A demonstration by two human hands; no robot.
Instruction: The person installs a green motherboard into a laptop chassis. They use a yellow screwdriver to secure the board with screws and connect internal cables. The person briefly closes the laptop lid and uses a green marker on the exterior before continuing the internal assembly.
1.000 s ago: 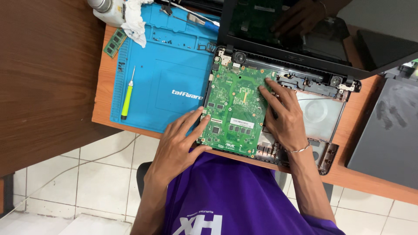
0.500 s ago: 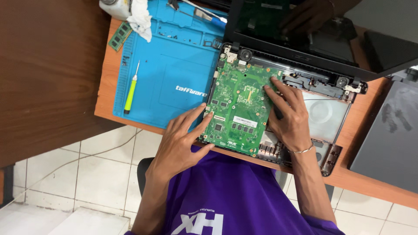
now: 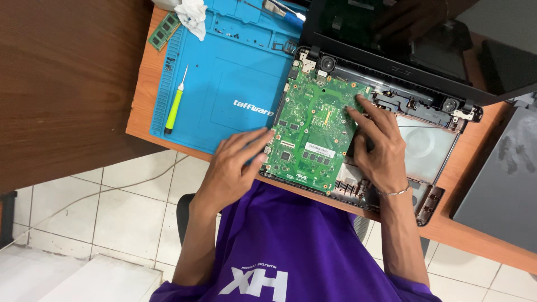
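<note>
A green laptop motherboard point(image 3: 313, 126) lies in the opened black laptop base point(image 3: 425, 148) on an orange-brown desk. My left hand point(image 3: 235, 165) rests at the board's left edge, fingers spread and touching its side. My right hand point(image 3: 380, 148), with a thin bracelet at the wrist, lies on the board's right edge, index finger stretched toward its upper right part. Both hands touch the board; neither holds a tool. The laptop's dark screen point(image 3: 403, 33) stands open behind the base.
A blue repair mat point(image 3: 224, 72) lies left of the laptop with a green-handled screwdriver point(image 3: 174, 109), small screws and a white cloth point(image 3: 191, 14). A green memory stick point(image 3: 163, 31) sits at the mat's corner. A grey laptop cover point(image 3: 503, 179) lies at the right.
My left hand has slid slightly off the board toward its left edge. My right hand stays on the right side. The view has shifted a little.
</note>
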